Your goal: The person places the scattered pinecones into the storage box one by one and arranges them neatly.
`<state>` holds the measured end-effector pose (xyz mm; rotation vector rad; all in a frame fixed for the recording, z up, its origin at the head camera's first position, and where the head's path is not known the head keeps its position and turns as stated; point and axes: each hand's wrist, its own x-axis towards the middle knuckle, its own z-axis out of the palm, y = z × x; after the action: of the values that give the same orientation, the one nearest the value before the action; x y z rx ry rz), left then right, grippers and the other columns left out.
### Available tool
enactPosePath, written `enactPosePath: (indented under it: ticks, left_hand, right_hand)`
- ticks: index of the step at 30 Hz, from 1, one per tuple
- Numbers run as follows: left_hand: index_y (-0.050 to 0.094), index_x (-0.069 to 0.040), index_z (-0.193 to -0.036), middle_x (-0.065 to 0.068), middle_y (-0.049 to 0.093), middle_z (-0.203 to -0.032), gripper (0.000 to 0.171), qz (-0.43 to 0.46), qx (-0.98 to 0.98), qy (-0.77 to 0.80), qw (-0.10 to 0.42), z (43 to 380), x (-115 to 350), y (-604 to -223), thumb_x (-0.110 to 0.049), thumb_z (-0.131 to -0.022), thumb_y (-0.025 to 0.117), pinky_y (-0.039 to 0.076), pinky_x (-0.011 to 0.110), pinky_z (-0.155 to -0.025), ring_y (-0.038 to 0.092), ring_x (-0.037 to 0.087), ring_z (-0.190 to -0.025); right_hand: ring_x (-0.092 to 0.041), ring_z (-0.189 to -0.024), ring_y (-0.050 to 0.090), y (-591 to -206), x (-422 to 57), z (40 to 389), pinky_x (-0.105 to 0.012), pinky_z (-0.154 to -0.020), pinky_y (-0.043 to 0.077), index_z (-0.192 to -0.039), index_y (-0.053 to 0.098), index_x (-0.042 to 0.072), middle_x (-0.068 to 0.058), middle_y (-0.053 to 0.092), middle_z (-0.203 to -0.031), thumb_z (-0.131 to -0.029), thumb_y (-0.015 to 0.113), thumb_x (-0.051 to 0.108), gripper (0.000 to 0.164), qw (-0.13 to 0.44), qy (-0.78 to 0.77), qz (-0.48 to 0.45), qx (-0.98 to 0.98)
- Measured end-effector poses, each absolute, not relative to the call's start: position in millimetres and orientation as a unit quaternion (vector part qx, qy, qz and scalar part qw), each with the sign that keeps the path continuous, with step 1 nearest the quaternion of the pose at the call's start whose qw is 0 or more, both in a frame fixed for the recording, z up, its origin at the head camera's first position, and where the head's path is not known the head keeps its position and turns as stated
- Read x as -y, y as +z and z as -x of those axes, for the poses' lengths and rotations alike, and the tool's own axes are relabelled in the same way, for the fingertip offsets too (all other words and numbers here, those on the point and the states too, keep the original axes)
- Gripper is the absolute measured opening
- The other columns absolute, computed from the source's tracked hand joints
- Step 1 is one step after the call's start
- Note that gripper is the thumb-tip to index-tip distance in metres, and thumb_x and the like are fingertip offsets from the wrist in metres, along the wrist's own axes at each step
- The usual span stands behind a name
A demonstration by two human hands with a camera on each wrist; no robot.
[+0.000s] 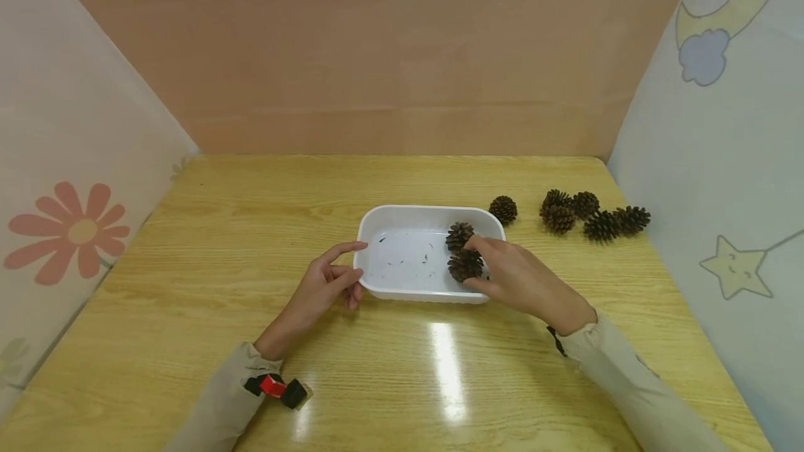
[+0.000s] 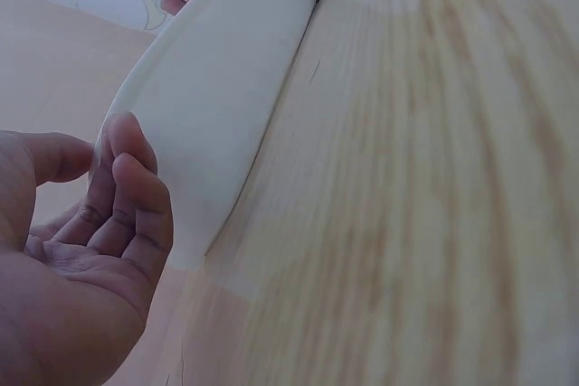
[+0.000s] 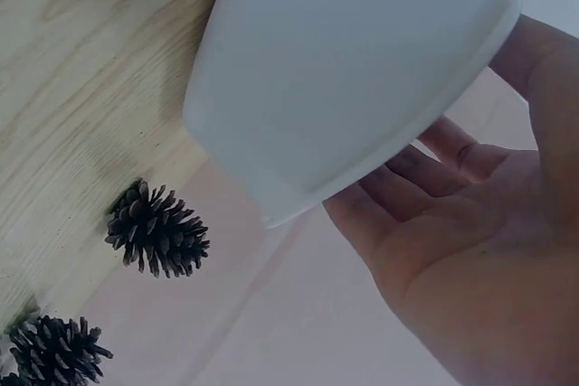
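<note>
A white plastic tray [image 1: 402,296] stands on the wooden table, with two brown pine cones at its right end. My left hand [image 1: 326,281] grips the tray's left rim between thumb and fingers; the left wrist view shows that hand [image 2: 99,241] with fingers curled against the outer wall. Reaching over the right rim, my right hand [image 1: 524,277] has thumb and fingers around the nearer pine cone [image 1: 465,267]. The other pine cone [image 1: 460,236] lies just behind it. In the right wrist view, the tray wall [image 3: 353,70] hides the fingertips of the right hand [image 3: 470,223].
One pine cone [image 1: 503,209] lies just outside the tray's back right corner. Farther right is a loose group of several more pine cones [image 1: 557,218]. Small dark flakes dot the tray floor. Patterned walls flank the table, and a plain brown panel [image 1: 402,54] stands behind.
</note>
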<state>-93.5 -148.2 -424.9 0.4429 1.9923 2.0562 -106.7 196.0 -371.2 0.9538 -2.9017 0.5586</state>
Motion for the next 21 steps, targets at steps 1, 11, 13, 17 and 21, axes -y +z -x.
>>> enactPosePath:
  ticks: [1,11,13,17,21]
  left_hand:
    - [0.04,0.002,-0.147,0.009,0.066,-0.07,0.051,-0.151,-0.683,0.704,0.122,93.4,148.2,-424.6,-0.011,-0.101,0.059,0.056,0.029,-0.053,0.06,0.015,-0.056]
    - [0.04,0.004,-0.147,0.007,0.067,-0.068,0.051,-0.157,-0.68,0.707,0.116,93.3,148.6,-424.4,-0.01,-0.101,0.059,0.055,0.028,-0.052,0.061,0.014,-0.055]
    - [0.039,0.004,-0.147,0.007,0.066,-0.068,0.051,-0.157,-0.679,0.707,0.116,93.6,148.7,-425.3,-0.009,-0.101,0.058,0.055,0.028,-0.052,0.061,0.014,-0.055]
    - [0.039,0.005,-0.146,0.007,0.066,-0.068,0.05,-0.158,-0.678,0.708,0.116,93.6,148.1,-425.6,-0.008,-0.101,0.058,0.055,0.028,-0.052,0.06,0.014,-0.055]
    - [0.04,0.004,-0.145,0.007,0.066,-0.068,0.05,-0.158,-0.681,0.706,0.113,93.9,148.1,-425.8,-0.009,-0.101,0.058,0.055,0.029,-0.052,0.06,0.015,-0.055]
  right_hand:
    - [-0.005,-0.056,0.046,-371.9,-196.4,107.5,-0.029,-0.055,0.045,-0.12,0.058,0.006,-0.004,0.063,-0.086,-0.085,0.081,0.025,0.047,0.016,0.182,-0.305,0.935]
    - [-0.007,-0.06,0.051,-371.8,-197.8,111.4,-0.029,-0.057,0.048,-0.117,0.06,0.005,-0.011,0.067,-0.098,-0.085,0.081,0.02,0.042,0.013,0.179,-0.305,0.935]
    - [-0.011,-0.066,0.057,-370.9,-197.7,110.3,-0.032,-0.061,0.052,-0.118,0.061,0.004,-0.014,0.068,-0.105,-0.084,0.082,0.02,0.042,0.015,0.172,-0.306,0.936]
    - [-0.023,-0.08,0.064,-369.3,-197.9,108.1,-0.04,-0.07,0.056,-0.118,0.063,0.005,-0.014,0.067,-0.11,-0.084,0.082,0.02,0.043,0.027,0.155,-0.313,0.937]
    - [-0.028,-0.091,0.065,-368.0,-198.5,107.4,-0.043,-0.075,0.056,-0.119,0.064,0.004,-0.014,0.066,-0.113,-0.084,0.082,0.018,0.042,0.04,0.149,-0.323,0.934]
